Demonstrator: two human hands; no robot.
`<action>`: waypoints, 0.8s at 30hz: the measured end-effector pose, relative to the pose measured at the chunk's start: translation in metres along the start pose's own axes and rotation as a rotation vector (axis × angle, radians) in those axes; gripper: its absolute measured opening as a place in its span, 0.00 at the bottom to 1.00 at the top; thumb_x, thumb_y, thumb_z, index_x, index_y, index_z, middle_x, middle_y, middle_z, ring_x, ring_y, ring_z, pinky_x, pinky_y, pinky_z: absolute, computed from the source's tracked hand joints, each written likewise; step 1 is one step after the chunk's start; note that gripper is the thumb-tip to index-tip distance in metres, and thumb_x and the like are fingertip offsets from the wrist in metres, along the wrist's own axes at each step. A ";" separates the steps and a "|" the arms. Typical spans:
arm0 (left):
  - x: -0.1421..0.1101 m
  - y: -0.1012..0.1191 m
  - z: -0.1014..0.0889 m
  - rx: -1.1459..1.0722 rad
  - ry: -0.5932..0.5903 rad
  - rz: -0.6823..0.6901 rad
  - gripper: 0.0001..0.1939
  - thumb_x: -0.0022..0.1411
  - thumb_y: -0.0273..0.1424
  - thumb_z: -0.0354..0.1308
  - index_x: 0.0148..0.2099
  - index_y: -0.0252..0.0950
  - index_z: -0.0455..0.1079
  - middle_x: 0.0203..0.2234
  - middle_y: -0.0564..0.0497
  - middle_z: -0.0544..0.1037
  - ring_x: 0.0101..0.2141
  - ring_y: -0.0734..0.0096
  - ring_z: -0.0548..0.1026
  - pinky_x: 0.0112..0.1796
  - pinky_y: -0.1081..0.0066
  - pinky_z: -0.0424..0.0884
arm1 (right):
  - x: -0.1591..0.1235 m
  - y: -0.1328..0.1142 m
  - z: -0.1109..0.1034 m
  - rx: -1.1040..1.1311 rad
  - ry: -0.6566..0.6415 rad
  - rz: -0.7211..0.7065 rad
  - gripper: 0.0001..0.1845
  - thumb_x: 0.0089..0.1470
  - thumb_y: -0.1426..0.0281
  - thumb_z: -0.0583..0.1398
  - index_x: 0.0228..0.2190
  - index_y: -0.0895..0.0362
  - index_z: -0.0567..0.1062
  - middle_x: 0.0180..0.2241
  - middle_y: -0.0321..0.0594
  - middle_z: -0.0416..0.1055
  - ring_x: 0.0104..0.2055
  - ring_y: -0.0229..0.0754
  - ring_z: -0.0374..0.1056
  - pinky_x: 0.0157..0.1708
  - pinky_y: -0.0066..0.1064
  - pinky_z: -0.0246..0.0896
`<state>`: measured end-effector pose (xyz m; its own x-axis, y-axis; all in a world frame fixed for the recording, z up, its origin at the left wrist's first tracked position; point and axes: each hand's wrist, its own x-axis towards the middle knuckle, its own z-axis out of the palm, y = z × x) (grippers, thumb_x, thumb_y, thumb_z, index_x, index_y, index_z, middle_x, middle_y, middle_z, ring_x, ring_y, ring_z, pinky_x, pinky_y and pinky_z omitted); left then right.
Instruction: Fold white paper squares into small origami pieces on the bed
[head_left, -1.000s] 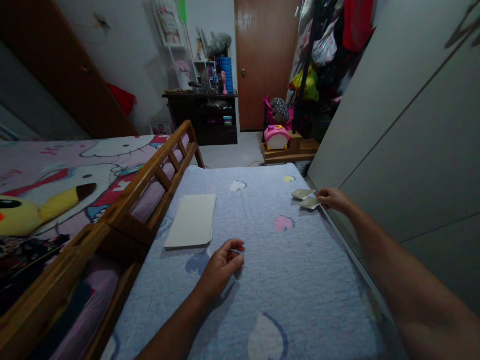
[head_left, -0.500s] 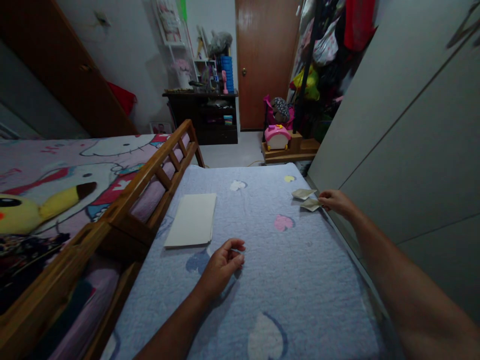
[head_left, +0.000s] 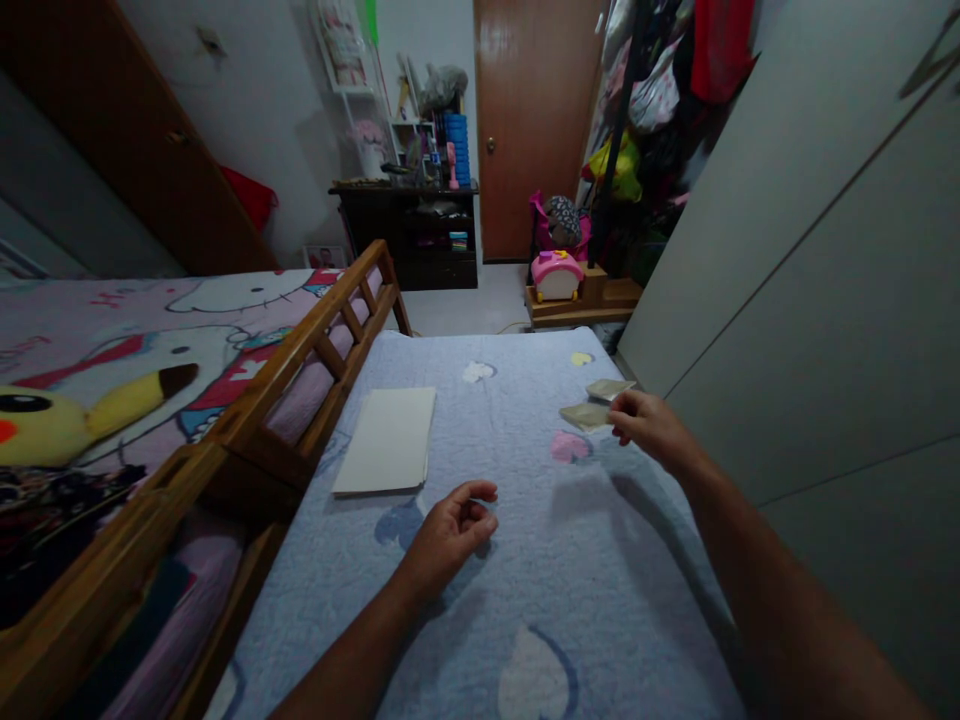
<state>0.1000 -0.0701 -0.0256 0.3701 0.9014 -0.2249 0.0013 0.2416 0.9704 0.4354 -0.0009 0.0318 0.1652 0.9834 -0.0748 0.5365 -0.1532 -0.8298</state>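
My right hand (head_left: 645, 425) pinches the right end of a small flat beige packet (head_left: 585, 416), held over the far right part of the bed. Just behind it a second beige packet (head_left: 609, 389) lies on the blue quilt (head_left: 510, 550). My left hand (head_left: 457, 525) rests near the middle of the quilt, fingers loosely curled and apart, with nothing in it. Beyond and left of that hand lies a thin stack of white sheets or a pad (head_left: 388, 440), apart from the fingers.
A wooden bed rail (head_left: 315, 355) runs along the left side, with a second bed and a yellow plush toy (head_left: 90, 415) beyond it. A pale wardrobe (head_left: 840, 330) stands close on the right. A pink toy case (head_left: 556, 275) sits past the bed's far edge.
My right hand has drawn the nearer packet left and toward me, lifting it from beside the other one. The left hand and the white stack have hardly moved.
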 end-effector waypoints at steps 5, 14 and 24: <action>0.000 0.003 0.003 -0.104 0.007 -0.028 0.26 0.53 0.39 0.68 0.53 0.37 0.70 0.46 0.44 0.74 0.34 0.71 0.73 0.37 0.69 0.71 | -0.060 -0.038 0.082 0.042 0.015 -0.078 0.05 0.47 0.67 0.57 0.23 0.54 0.66 0.18 0.31 0.65 0.20 0.36 0.63 0.20 0.25 0.54; 0.001 0.009 0.010 -0.268 0.061 0.023 0.22 0.57 0.42 0.66 0.50 0.36 0.72 0.40 0.47 0.77 0.32 0.74 0.73 0.36 0.74 0.69 | -0.105 -0.049 0.142 0.131 -0.104 -0.118 0.06 0.46 0.68 0.55 0.20 0.55 0.65 0.18 0.30 0.60 0.21 0.34 0.57 0.22 0.26 0.47; 0.000 0.012 0.009 -0.192 0.033 0.044 0.19 0.56 0.42 0.67 0.44 0.35 0.73 0.33 0.50 0.77 0.35 0.70 0.74 0.38 0.73 0.69 | -0.107 -0.047 0.143 0.451 -0.362 -0.056 0.17 0.56 0.57 0.57 0.25 0.56 0.68 0.18 0.31 0.64 0.20 0.34 0.61 0.21 0.25 0.54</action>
<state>0.1083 -0.0708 -0.0132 0.3355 0.9229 -0.1888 -0.1925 0.2633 0.9453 0.2736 -0.0853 -0.0003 -0.1889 0.9716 -0.1426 0.1172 -0.1218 -0.9856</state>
